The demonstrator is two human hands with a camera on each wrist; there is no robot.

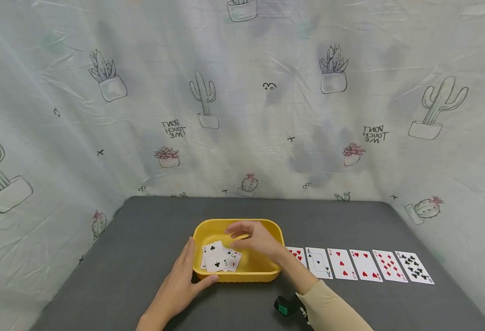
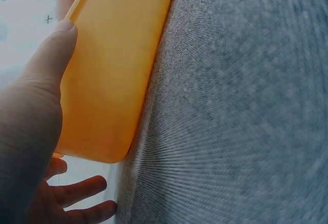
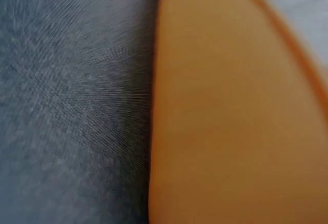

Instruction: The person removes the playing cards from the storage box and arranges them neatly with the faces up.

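Looking down from your head camera, nearest to you was a small black-and-green device (image 1: 285, 305) strapped by your right wrist, at the end of a beige sleeve (image 1: 333, 308). Your left hand (image 1: 180, 280) lay on the grey table (image 1: 114, 276) with its fingers straight along the left wall of the yellow tray (image 1: 242, 276) and its thumb pressed against the near wall; your left wrist view showed the same thumb (image 2: 54, 49) flat on the orange-yellow side (image 2: 118, 70). Your right hand (image 1: 252, 236) hung over the tray's inside, fingers loosely curled and spread, and you held nothing that I could make out between them. Inside the tray, toward its left half, lay a small loose heap of playing cards (image 1: 219, 258), face up, with a club card on top. The tray stood near the middle of the table. Just to its right, a row of six face-up cards (image 1: 362, 265) lay side by side on the table, the leftmost partly hidden under your right forearm, the rightmost a club card. Beyond the table hung a pale cloth backdrop (image 1: 267, 105) printed with cacti.
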